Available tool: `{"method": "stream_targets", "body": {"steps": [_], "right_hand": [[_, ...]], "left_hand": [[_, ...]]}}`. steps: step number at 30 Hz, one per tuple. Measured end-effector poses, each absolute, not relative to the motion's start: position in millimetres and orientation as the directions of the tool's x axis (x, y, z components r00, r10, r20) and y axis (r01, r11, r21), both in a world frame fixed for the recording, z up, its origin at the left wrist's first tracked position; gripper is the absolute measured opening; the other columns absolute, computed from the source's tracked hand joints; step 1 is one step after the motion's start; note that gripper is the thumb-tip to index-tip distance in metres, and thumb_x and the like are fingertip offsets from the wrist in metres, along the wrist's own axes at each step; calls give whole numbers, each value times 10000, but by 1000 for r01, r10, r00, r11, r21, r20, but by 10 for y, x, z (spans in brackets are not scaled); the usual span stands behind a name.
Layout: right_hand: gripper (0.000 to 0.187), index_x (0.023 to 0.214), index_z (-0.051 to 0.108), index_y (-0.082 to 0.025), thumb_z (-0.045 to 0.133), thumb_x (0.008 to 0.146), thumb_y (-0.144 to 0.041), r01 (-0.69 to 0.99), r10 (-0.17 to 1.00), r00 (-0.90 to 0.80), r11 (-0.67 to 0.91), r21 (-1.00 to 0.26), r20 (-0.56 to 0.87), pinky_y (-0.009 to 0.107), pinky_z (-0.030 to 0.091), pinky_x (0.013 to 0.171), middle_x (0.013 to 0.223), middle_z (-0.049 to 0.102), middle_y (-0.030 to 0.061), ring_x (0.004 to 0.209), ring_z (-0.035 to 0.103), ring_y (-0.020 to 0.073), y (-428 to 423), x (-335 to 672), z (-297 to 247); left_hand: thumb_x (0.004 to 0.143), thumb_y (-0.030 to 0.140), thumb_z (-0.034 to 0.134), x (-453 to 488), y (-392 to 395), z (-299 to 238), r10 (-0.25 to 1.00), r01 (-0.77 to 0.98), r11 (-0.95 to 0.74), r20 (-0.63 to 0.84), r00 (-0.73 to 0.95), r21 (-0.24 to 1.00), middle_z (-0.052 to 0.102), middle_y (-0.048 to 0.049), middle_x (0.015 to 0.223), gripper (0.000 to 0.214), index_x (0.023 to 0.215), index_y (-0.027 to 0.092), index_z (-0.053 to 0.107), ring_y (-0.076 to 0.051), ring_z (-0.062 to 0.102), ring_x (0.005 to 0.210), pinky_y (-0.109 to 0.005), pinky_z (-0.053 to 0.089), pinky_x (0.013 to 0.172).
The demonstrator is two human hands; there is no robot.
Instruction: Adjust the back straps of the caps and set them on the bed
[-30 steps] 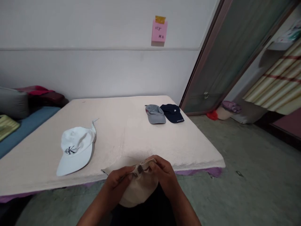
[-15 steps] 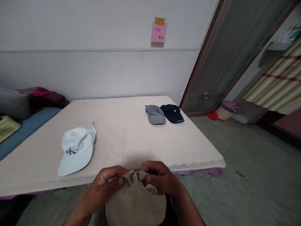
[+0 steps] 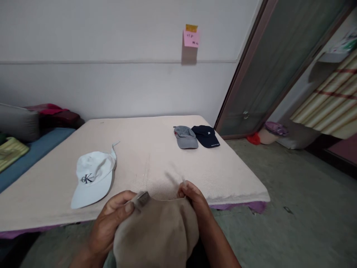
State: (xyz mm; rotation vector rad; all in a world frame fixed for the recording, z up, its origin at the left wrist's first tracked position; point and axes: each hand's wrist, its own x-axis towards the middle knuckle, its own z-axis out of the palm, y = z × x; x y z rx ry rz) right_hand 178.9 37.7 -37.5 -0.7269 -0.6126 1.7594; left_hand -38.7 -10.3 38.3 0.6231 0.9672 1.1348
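A beige baseball cap [image 3: 156, 234] is held low in front of me, its back opening toward the bed. My left hand [image 3: 114, 216] pinches the cap's rim beside a metal buckle [image 3: 142, 199]. On the other side, my right hand [image 3: 193, 195] is closed on the cap's strap, whose loose end is blurred above the fingers. A white cap [image 3: 93, 176] with black letters lies on the bed to the left. Farther back, a grey cap [image 3: 186, 137] sits beside a navy cap [image 3: 206, 136], slightly overlapping it.
The bed [image 3: 134, 160] has a pale cover. At the left are a grey cushion [image 3: 18, 121] and dark red cloth. A pink note [image 3: 191, 38] hangs on the wall. A sliding door [image 3: 248, 67] and a lined waste bin [image 3: 270, 132] stand at the right.
My hands have moved apart, the left one leftward and the right one slightly up and right. The beige cap's strap has come out of the buckle, and the back opening has spread.
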Motion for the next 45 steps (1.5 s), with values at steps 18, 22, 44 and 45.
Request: {"method": "stream_targets", "body": {"steps": [18,22,44,45], "right_hand": [[382,1053,629,-175,710,715,-333,-679,949,-160,-306,-667,-273,285,468,622,873,704,74,710,637,207,155,1687,-535],[430,1117,602,-189,708,722,-322,-700,944,-121,-300,-648,-307,296,480,646,899,700,72,742,639,215,218,1651,-592],[292,951,635,-157,695,733,-343,-574,933,-136,-348,-741,-332,249,384,531,736,638,40,579,562,131,314,1338,-1086],[297,947,639,-159,703,724,-344,-574,931,-129,-351,-739,-342,249,385,531,730,637,38,578,562,132,325,1333,-1117]], "left_hand": [[767,415,643,-588,36,11,940,-422,204,-297,-168,883,715,-74,963,340,970,147,696,-219,646,853,-253,497,683],[736,444,673,-669,-251,-348,916,-412,290,-376,-144,864,724,-55,947,325,930,184,705,-234,639,898,-271,488,732],[784,340,612,-2520,1133,335,807,154,-109,178,-564,982,634,66,760,368,1022,64,567,-83,563,655,-196,455,667],[771,332,622,-2601,1183,214,816,179,-59,151,-558,982,626,56,689,350,952,36,584,-88,557,609,-195,454,616]]}}
